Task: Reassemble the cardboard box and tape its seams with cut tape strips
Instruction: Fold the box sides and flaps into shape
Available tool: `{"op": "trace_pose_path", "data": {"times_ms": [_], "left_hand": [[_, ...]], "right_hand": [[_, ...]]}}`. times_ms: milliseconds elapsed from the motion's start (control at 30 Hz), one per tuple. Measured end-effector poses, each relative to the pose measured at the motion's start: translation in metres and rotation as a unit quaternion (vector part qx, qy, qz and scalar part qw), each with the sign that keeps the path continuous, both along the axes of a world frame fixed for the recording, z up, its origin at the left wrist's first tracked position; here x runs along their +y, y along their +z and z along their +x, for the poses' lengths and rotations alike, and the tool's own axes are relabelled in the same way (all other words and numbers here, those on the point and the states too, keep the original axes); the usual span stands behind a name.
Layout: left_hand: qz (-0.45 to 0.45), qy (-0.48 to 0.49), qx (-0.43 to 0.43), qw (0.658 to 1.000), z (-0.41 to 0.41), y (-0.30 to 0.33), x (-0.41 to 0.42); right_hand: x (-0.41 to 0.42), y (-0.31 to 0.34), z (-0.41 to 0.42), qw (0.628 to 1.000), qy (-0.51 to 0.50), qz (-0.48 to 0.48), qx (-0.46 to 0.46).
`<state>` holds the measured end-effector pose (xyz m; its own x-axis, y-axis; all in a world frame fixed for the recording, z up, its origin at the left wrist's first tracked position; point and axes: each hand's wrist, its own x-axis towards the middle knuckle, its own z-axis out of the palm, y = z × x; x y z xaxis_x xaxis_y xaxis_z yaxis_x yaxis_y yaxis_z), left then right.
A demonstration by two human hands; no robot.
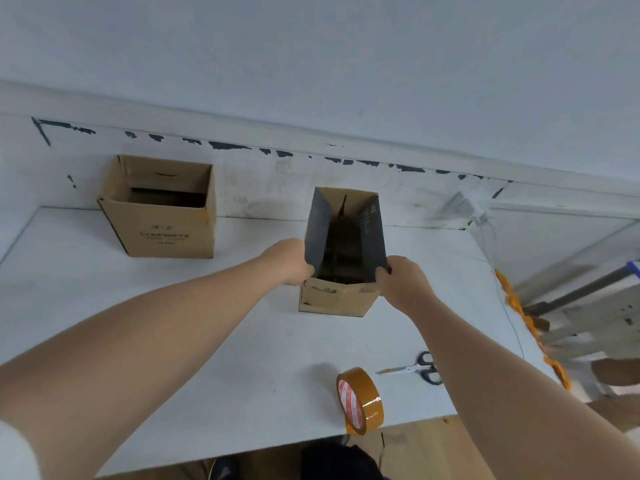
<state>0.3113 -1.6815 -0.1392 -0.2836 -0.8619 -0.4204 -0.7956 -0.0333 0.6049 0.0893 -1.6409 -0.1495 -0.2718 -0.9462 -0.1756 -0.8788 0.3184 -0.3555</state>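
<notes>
two cardboard boxes stand on the white table (104, 306). at the left, well apart from the hands, the open brown cardboard box with printed lettering (162, 209) sits upright near the far edge; its inside is dark, and what lies at the bottom is too shadowed to tell.

near the middle, the smaller brown cardboard box with dark grey inner flaps (341, 258) is the one being worked on. it stands upright, open at the top, flaps raised, and seems to hold nothing but cardboard folds low inside. the left hand (291, 261) has its grip curled round the near left corner of the rim, and the right hand (403, 282) pinches the near right corner, thumb inside. held so at both corners, the walls are likely being squared before the flaps fold down.

to the right and nearer the person, the roll of brown packing tape (360, 400) stands on edge by the table's front, and the black-handled scissors (415, 368) lie just beyond it, both within easy reach for cutting strips. no tape on the seams yet, so far as shows.
</notes>
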Motion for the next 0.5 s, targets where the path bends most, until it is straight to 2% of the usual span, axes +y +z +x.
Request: {"op": "trace_pose_path", "data": {"times_ms": [200, 333, 500], "left_hand": [[0.026, 0.045, -0.023, 0.998, -0.026, 0.000, -0.009], [0.039, 0.099, -0.010, 0.994, -0.053, -0.006, -0.002], [0.031, 0.146, -0.023, 0.989, -0.098, -0.006, 0.007]], "right_hand": [[-0.021, -0.011, -0.026, 0.999, 0.045, -0.021, -0.022], [-0.034, -0.018, -0.046, 0.993, 0.114, -0.016, -0.024], [-0.042, -0.025, -0.089, 0.986, 0.155, -0.015, -0.053]]}}
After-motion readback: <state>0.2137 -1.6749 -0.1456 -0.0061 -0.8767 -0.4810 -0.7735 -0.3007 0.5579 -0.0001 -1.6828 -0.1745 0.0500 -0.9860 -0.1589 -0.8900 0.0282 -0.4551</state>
